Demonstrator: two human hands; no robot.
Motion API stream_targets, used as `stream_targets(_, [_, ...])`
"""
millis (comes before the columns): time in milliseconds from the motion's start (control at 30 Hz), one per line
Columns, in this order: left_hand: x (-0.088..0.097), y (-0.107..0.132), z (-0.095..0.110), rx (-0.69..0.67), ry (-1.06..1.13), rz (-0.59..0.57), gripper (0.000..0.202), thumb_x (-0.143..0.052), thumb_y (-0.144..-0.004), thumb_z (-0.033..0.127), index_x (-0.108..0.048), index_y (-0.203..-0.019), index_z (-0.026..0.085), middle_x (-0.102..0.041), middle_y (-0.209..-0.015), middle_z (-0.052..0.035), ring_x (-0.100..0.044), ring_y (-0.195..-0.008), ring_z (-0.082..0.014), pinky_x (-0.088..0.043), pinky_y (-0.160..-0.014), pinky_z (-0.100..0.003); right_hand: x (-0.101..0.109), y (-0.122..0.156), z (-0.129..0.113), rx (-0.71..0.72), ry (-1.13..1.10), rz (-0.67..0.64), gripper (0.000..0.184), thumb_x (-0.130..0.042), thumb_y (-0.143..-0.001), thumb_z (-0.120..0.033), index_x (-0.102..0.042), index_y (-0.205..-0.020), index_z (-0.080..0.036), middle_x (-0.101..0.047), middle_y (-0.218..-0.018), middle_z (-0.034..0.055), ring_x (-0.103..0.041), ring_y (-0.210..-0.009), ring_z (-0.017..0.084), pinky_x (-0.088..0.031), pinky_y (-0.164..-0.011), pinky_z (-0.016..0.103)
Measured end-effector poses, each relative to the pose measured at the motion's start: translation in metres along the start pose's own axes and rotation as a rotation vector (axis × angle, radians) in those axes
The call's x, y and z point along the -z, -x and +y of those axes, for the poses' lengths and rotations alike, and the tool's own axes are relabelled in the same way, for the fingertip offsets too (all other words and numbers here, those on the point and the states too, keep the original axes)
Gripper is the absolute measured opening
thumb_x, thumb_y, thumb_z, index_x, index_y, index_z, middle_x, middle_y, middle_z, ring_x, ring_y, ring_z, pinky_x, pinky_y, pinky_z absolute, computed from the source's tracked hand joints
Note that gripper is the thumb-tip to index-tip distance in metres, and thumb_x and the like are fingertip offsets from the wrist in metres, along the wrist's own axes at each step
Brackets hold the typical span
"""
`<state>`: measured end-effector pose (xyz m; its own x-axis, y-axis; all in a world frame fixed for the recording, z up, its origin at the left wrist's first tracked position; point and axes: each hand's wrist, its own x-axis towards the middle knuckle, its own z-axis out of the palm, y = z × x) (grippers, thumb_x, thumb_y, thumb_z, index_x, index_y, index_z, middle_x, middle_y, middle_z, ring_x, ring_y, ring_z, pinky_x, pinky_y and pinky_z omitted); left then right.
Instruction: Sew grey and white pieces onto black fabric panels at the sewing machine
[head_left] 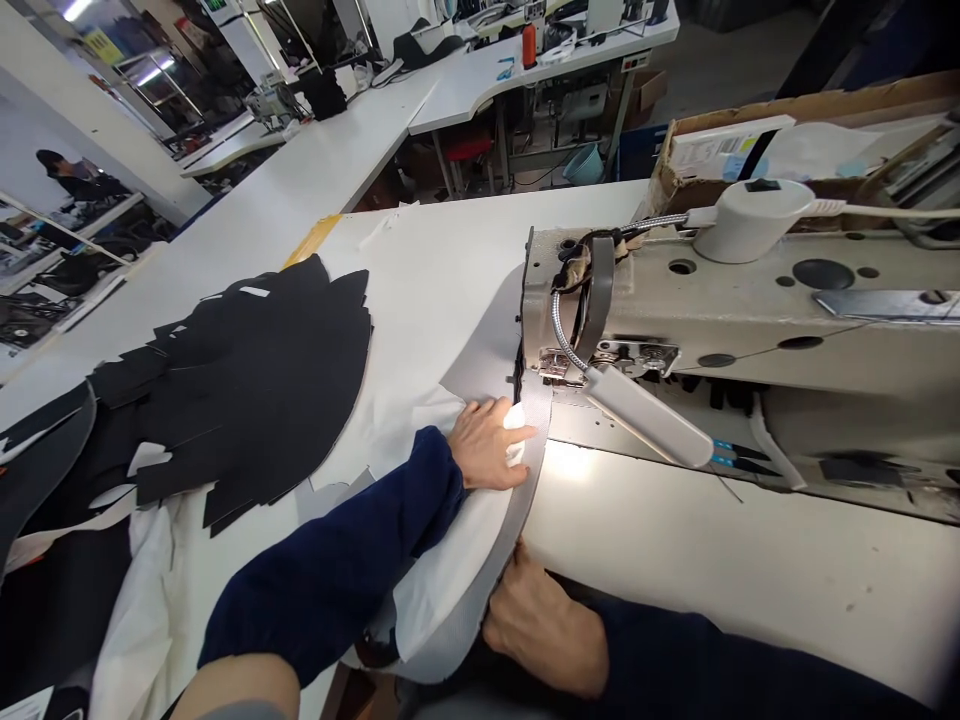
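A grey-and-white fabric piece [517, 515] runs from under the head of the sewing machine [622, 340] down over the table's front edge. My left hand [491, 445] lies on it just in front of the needle area, fingers spread and pressing flat, with a bit of white material by the fingertips. Lower down, my right hand [547, 620] is closed around the fabric's right edge, its fingertips partly hidden. A lit lamp [649, 415] on a bendable metal neck shines beside the needle area.
Stacked black cut panels [270, 380] lie on the left of the white table [435, 250]. An open cardboard box [675, 135] stands behind the machine. Farther back are more tables, a red thread cone [529, 46] and a seated person [71, 180].
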<state>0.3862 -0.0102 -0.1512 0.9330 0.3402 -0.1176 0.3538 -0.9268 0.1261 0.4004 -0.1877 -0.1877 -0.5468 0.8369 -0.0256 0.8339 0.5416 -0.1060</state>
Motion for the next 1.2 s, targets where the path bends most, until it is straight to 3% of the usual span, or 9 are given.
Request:
stream_targets(233, [-0.003,-0.014,-0.006,0.013,0.020,0.021,0.051,-0.062,-0.069,0.046,-0.061,-0.119,0.036,-0.048,-0.105,-0.0069,-0.048,-0.099,-0.0248,-0.038,-0.086,-0.040,-0.003,0.003,0.008,-0.029,0.045,0.044,0.010,-0.070,-0.071,-0.017,-0.074,-0.080,-0.018,-0.069,-0.081,0.0143,-0.061,-0.091,0.038,-0.043,-0.079,0.066])
stream_targets(367, [0.009,-0.018,0.000,-0.037,-0.021,0.084,0.042,-0.060,-0.072,0.037,-0.065,-0.112,0.026,-0.039,-0.133,-0.0090,-0.037,-0.118,-0.0304,-0.030,-0.097,-0.046,-0.002,0.003,0.013,-0.055,0.113,0.053,0.006,-0.068,-0.070,-0.017,-0.073,-0.072,-0.016,-0.068,-0.071,0.0135,-0.062,-0.085,0.037,-0.041,-0.081,0.067])
stream_targets(433, [0.018,-0.005,0.012,-0.126,-0.057,0.080,0.031,-0.056,-0.077,0.033,-0.066,-0.103,0.019,-0.036,-0.138,-0.0101,-0.035,-0.120,-0.0303,-0.029,-0.099,-0.046,0.001,0.004,0.014,-0.045,0.131,0.046,0.007,-0.064,-0.070,-0.014,-0.070,-0.067,-0.016,-0.066,-0.065,0.0121,-0.063,-0.078,0.033,-0.045,-0.077,0.061])
stream_targets(500, [0.023,0.015,0.028,-0.176,-0.057,-0.005,0.030,-0.051,-0.082,0.039,-0.063,-0.097,0.015,-0.047,-0.124,-0.0124,-0.043,-0.108,-0.0270,-0.036,-0.091,-0.043,0.004,0.004,0.013,0.006,0.127,0.028,0.011,-0.060,-0.067,-0.007,-0.068,-0.064,-0.015,-0.064,-0.059,0.0097,-0.061,-0.065,0.027,-0.049,-0.064,0.048])
stream_targets(633, [0.020,0.047,0.050,-0.090,-0.035,-0.165,0.036,-0.050,-0.081,0.039,-0.053,-0.109,0.015,-0.053,-0.103,-0.0092,-0.046,-0.095,-0.0240,-0.045,-0.075,-0.038,0.010,0.006,0.012,0.112,0.085,-0.036,0.018,-0.055,-0.060,0.001,-0.062,-0.061,-0.016,-0.061,-0.055,0.0045,-0.054,-0.050,0.018,-0.038,-0.045,0.030])
stream_targets(800, [0.001,0.039,0.056,0.028,-0.017,-0.193,0.050,-0.049,-0.074,0.028,-0.043,-0.122,0.017,-0.050,-0.113,-0.0096,-0.047,-0.100,-0.0241,-0.049,-0.064,-0.033,0.011,0.008,0.010,0.116,0.129,0.029,0.015,-0.055,-0.064,-0.001,-0.061,-0.060,-0.015,-0.062,-0.057,0.0066,-0.054,-0.052,0.018,-0.038,-0.048,0.033])
stream_targets(933, [-0.011,0.023,0.060,0.104,-0.057,-0.203,0.055,-0.042,-0.079,0.020,-0.037,-0.133,0.009,-0.052,-0.109,-0.0122,-0.054,-0.093,-0.0236,-0.049,-0.062,-0.034,0.007,0.009,0.007,0.087,0.171,0.046,0.013,-0.056,-0.067,-0.005,-0.066,-0.069,-0.014,-0.066,-0.066,0.0119,-0.057,-0.061,0.022,-0.045,-0.055,0.040])
stream_targets(1067, [-0.016,0.019,0.060,0.076,-0.076,-0.267,0.056,-0.036,-0.085,0.016,-0.032,-0.139,0.004,-0.056,-0.100,-0.0129,-0.059,-0.085,-0.0229,-0.049,-0.062,-0.033,0.003,0.010,0.006,0.053,0.180,0.112,0.013,-0.057,-0.070,-0.008,-0.068,-0.074,-0.011,-0.067,-0.069,0.0158,-0.060,-0.068,0.028,-0.047,-0.063,0.050])
stream_targets(1200, [-0.014,0.019,0.057,0.075,-0.063,-0.231,0.053,-0.034,-0.088,0.020,-0.035,-0.139,0.007,-0.058,-0.101,-0.0113,-0.060,-0.085,-0.0225,-0.048,-0.060,-0.032,-0.002,0.010,0.007,0.049,0.158,0.121,0.012,-0.057,-0.071,-0.009,-0.069,-0.073,-0.010,-0.067,-0.067,0.0151,-0.061,-0.068,0.029,-0.048,-0.068,0.054])
